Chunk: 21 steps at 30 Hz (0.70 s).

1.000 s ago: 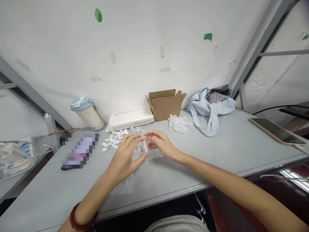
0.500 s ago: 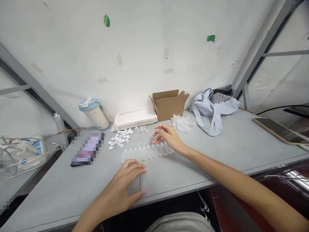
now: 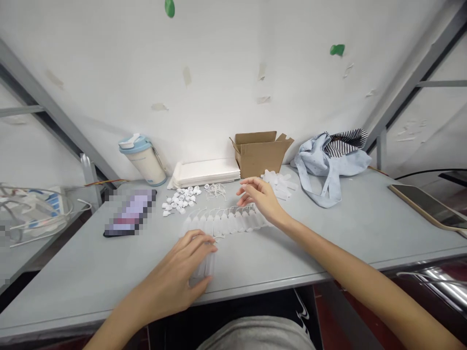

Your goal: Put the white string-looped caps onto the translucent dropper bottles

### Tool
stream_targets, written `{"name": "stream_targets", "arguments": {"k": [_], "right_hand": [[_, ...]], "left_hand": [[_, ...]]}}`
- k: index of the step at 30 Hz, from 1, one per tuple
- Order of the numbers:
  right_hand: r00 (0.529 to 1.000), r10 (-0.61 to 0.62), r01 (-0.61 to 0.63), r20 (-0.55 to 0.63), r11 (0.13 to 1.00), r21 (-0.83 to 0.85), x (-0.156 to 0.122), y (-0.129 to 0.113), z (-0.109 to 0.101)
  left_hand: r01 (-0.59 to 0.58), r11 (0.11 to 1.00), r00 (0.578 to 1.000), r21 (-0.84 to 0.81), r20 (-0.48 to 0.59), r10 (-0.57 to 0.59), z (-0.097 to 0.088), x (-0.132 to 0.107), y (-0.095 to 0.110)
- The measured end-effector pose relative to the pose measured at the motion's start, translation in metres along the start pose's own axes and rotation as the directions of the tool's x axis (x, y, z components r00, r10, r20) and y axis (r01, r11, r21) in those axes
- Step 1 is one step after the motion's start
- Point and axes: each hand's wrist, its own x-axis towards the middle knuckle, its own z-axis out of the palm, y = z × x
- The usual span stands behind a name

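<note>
Several corded tubes [image 3: 224, 224] lie rowed on the surface [image 3: 328, 243] in the head view, seemingly done; loose caps [image 3: 182, 197], cords [image 3: 216, 191] and heaped tubes [image 3: 280, 184] remain. The left hand [image 3: 184, 267] spreads fingers wide around nearer tubes [image 3: 208, 266], contact unclear; the right hand [image 3: 261, 198], empty, hovers half-open by the row.

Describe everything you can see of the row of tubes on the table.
The row of tubes lies flat on the grey table, side by side and slightly slanted. They look like frosted, translucent plastic, with narrowed ends towards the wall and thin, curved white strings there. The right hand covers part of the right end; whether it touches is unclear.
</note>
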Motion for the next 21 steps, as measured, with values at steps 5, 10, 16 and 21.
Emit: {"name": "stream_targets", "arguments": {"k": [5, 10, 16, 21], "right_hand": [[0.989, -0.133, 0.119, -0.062, 0.974, -0.191, 0.019, 0.005, -0.022], [0.930, -0.368, 0.251, 0.024, 0.584, -0.772, 0.045, 0.017, -0.055], [0.965, -0.225, 0.173, 0.133, 0.170, -0.970, 0.058, 0.026, -0.082], [0.990, -0.116, 0.091, 0.086, 0.036, -0.995, 0.057, 0.031, -0.088]], "left_hand": [[-0.024, 1.000, 0.998, -0.014, -0.058, 0.023, -0.026, 0.023, -0.004], [0.106, 0.994, 0.981, 0.029, -0.168, -0.099, -0.040, 0.092, -0.049], [0.179, 0.973, 0.979, 0.144, -0.128, -0.161, -0.018, 0.147, -0.099], [0.156, 0.981, 0.969, 0.116, -0.210, -0.130, 0.001, 0.139, -0.113]]}}
